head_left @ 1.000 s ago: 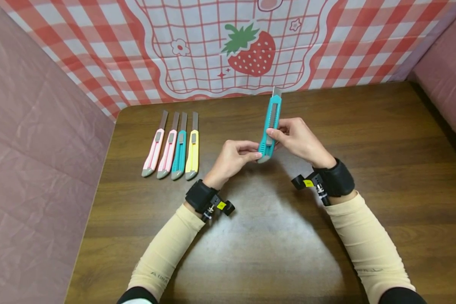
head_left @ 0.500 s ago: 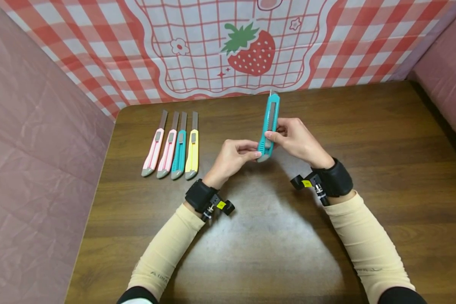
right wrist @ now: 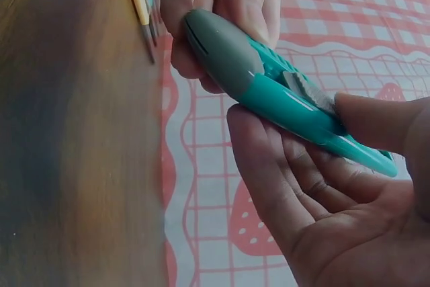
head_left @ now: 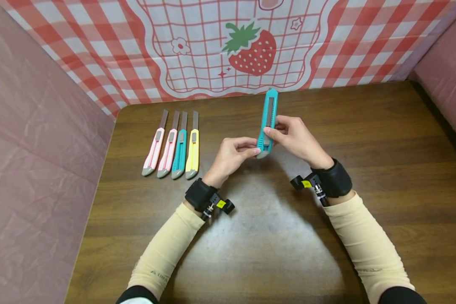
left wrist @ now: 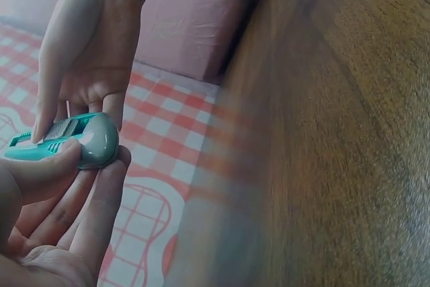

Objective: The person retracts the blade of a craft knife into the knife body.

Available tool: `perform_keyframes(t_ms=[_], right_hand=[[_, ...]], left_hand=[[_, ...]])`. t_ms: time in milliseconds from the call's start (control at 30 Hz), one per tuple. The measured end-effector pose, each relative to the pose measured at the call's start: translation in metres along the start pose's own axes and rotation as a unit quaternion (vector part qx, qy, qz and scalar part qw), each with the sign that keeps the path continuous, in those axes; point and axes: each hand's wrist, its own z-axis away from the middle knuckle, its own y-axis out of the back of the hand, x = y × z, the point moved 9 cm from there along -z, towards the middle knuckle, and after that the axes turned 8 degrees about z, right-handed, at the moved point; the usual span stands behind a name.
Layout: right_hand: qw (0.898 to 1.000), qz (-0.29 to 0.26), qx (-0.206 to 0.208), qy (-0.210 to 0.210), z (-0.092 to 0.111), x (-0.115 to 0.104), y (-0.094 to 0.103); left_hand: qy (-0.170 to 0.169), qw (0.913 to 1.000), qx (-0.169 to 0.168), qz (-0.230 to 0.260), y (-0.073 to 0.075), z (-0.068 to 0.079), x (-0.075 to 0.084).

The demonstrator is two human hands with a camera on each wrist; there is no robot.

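Observation:
A teal box cutter (head_left: 267,112) is held up over the table, tilted, with its nose toward the back; no blade clearly shows beyond the nose. My left hand (head_left: 229,158) pinches its lower end between thumb and fingers, by the grey end cap (left wrist: 101,140). My right hand (head_left: 298,141) grips the body from the right, its thumb at the ridged slider (right wrist: 306,92), which sits near the capped end. Left of my hands lie a pink box cutter (head_left: 153,154), another pink box cutter (head_left: 168,154), a teal box cutter (head_left: 179,154) and a yellow box cutter (head_left: 192,156), side by side, blades extended.
The brown wooden table (head_left: 258,253) ends at the back against a red-checked cloth (head_left: 102,46) with a strawberry print. A pink fabric side (head_left: 30,169) stands along the left, and pink fabric (head_left: 448,84) borders the right.
The held box cutter's blade has drawn down into its body, from clearly sticking out to hardly visible. Both hands keep their hold, and the box cutter has shifted slightly left.

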Motion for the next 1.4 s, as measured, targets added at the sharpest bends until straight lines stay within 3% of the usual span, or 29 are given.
perform_keyframes(t_ms=[367,700,1400], right_hand=[[1.000,-0.008,-0.014,0.021,0.001,-0.004,-0.005],[0.998,0.018,0.037,0.041,0.003,-0.010,0.000],[1.000,0.013,0.020,0.014,0.002,-0.006,-0.005]], left_hand=[[-0.028,0.9990,0.029,-0.021,0.007,0.002,0.003],[-0.015,0.9995,0.029,0.005,0.006,0.003,0.002],[-0.002,0.9991,0.035,0.023,0.008,0.000,-0.002]])
